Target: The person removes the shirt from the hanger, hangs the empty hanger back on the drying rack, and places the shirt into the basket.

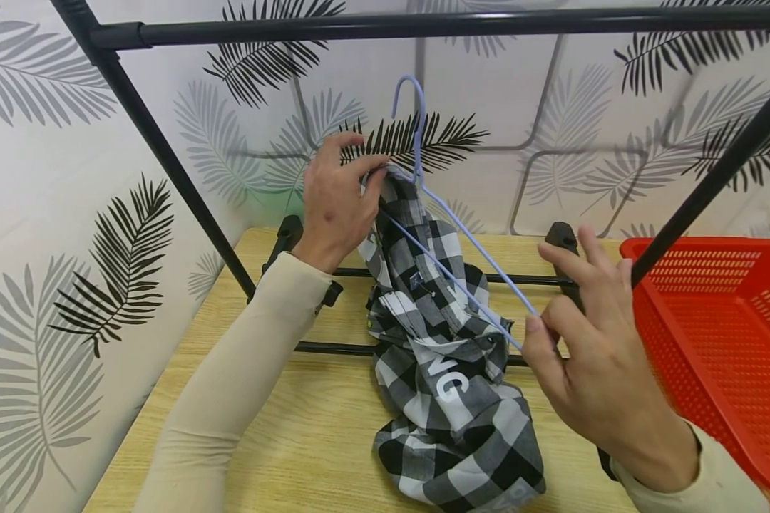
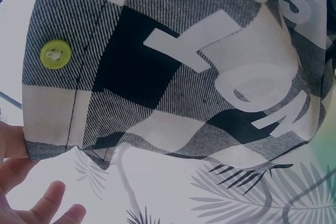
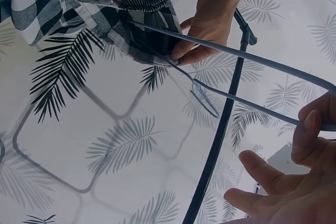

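Note:
A black, grey and white checked shirt with white lettering hangs bunched on one side of a blue wire clothes hanger. My left hand pinches the shirt's upper edge between thumb and finger, just left of the hanger's neck. With thumb and index finger, my right hand pinches the bare right end of the hanger, its other fingers spread. The hanger's hook points up and catches on nothing. In the left wrist view a lime button shows on the shirt's edge. Cloth hides the hanger's other end.
A black rack's top bar crosses above both hands, and its lower bars run behind the shirt. At the right stands a red plastic basket. Beneath is a wood-grain tabletop, with a leaf-patterned wall covering behind.

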A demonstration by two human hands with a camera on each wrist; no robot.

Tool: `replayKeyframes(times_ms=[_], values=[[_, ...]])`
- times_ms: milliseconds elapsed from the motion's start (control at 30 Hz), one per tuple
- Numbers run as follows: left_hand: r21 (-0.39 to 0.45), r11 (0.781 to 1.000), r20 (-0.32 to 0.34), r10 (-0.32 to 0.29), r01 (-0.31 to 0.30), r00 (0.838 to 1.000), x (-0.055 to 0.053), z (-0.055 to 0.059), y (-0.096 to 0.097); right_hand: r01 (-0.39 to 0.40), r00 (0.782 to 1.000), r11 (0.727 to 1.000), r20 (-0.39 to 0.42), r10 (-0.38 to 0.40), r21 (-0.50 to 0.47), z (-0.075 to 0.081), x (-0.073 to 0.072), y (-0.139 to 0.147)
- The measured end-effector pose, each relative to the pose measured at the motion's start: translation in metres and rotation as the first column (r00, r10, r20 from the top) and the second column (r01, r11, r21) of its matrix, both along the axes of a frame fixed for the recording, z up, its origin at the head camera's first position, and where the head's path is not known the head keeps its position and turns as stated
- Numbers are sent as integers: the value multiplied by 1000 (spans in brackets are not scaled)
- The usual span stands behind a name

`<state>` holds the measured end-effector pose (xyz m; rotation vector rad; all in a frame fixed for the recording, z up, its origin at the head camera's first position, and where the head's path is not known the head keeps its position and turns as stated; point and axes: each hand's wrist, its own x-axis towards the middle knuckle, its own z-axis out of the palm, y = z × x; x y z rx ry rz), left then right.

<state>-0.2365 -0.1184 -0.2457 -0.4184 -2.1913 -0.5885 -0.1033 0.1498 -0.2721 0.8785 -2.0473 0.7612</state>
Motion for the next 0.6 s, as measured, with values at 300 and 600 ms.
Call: replayKeyframes(times_ms=[300, 600], values=[[-8, 999, 28, 34, -34, 999, -7, -4, -6, -21, 1000, 999, -2, 21, -46, 0, 2, 1], [-3, 998, 65, 65, -65, 996, -12, -8, -9, -17, 1000, 999, 1, 17, -52, 1, 7, 2]])
